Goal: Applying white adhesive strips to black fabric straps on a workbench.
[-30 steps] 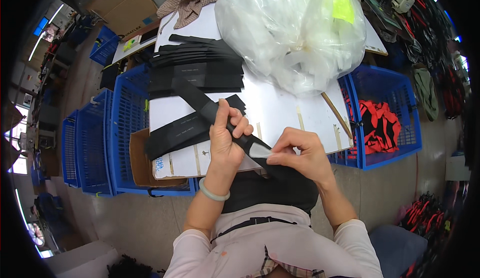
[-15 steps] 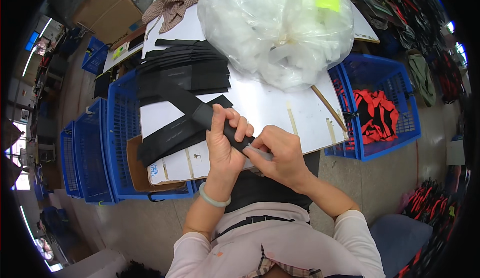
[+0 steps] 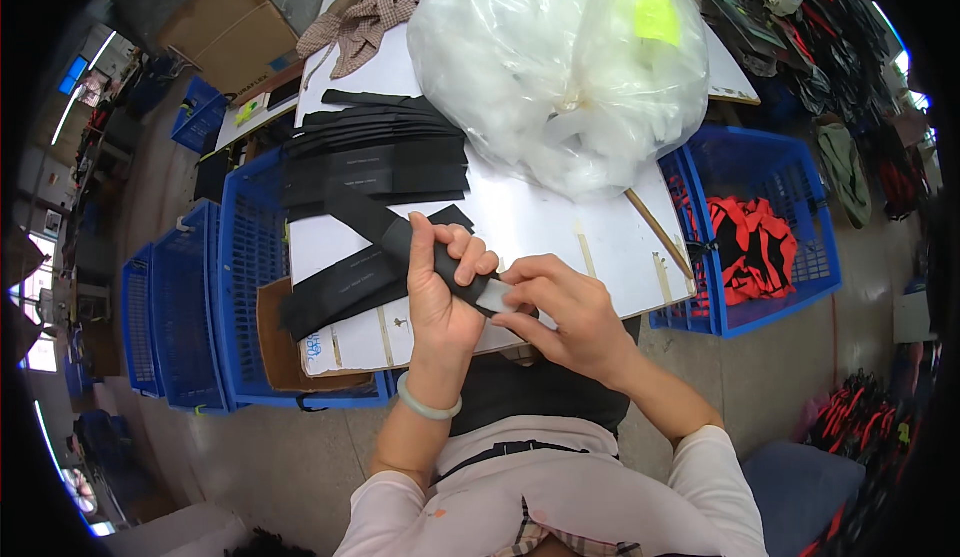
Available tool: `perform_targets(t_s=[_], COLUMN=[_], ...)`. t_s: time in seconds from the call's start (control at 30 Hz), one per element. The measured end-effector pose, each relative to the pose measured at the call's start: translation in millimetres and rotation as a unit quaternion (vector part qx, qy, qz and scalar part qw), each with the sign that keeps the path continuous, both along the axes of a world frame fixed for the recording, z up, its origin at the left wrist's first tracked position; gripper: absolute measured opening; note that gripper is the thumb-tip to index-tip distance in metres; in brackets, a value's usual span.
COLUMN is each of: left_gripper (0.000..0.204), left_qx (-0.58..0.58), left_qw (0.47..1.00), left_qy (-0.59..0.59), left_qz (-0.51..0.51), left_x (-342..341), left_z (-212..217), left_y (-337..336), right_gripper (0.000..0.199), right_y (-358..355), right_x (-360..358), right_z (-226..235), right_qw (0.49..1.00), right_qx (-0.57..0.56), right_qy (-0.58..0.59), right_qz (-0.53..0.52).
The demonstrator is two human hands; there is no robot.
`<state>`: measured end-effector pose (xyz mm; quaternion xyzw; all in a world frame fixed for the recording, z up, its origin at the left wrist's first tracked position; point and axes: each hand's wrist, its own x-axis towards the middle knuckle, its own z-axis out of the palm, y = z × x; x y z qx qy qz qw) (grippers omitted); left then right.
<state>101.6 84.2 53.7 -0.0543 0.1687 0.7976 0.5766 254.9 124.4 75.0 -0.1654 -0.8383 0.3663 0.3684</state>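
Observation:
My left hand (image 3: 445, 297) is closed around a black fabric strip (image 3: 365, 219), whose flat tail runs out to the upper left over the table. At the strip's near end shows a small pale grey-white flat piece (image 3: 494, 296). My right hand (image 3: 575, 322) has its thumb and fingers on either side of that piece, against the strip's end. Whether the piece lies inside the strip or on it, I cannot tell. Other black strips (image 3: 335, 297) lie to the left of my left hand, and a fanned stack of black strips (image 3: 370, 157) lies farther back.
On the white table (image 3: 530, 222) sits a large clear plastic bag (image 3: 560, 87) of whitish material. A wooden stick (image 3: 658, 227) lies near its right edge. Blue crates (image 3: 250, 247) flank the left; another blue crate (image 3: 780, 307) on the right holds red-and-black fabric (image 3: 750, 247).
My right fingers have shifted and loosened a little, so more of the pale piece shows at the strip's end. My left hand keeps its grip. The whole view has moved slightly.

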Motion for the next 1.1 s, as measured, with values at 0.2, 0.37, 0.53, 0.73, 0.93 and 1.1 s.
perform_targets(t_s=[0.2,0.37,0.53,0.73,0.93,1.1], left_gripper=[0.037,0.036,0.036,0.037,0.045,0.046], left_qx=[0.002,-0.023,0.001,0.004,0.085,0.143], left_qw=[0.998,0.997,0.997,0.996,0.968,0.897], left_qy=[-0.054,-0.07,-0.078,-0.087,0.231,0.414], left_qz=[-0.017,-0.007,0.004,0.009,0.041,0.057], left_x=[3.8,-1.8,-8.2,-6.6,9.1,18.0], left_z=[2.7,-0.2,-1.3,4.4,11.3,0.8], left_y=[0.9,-1.1,0.6,0.1,-2.8,-6.9], right_gripper=[0.021,0.025,0.037,0.04,0.026,0.026], right_y=[0.0,-1.0,-2.4,-2.5,-4.3,-4.9], right_x=[-12.8,-12.3,-8.2,-10.7,-4.0,-2.2], right_z=[-16.6,-22.0,-19.4,-20.3,-39.9,-40.0], right_qw=[0.992,0.99,0.985,0.984,1.0,0.839], right_qx=[0.077,0.125,0.15,0.138,0.012,-0.497], right_qy=[0.091,0.03,-0.073,-0.108,0.015,0.214], right_qz=[-0.037,-0.059,-0.051,-0.029,0.024,0.053])
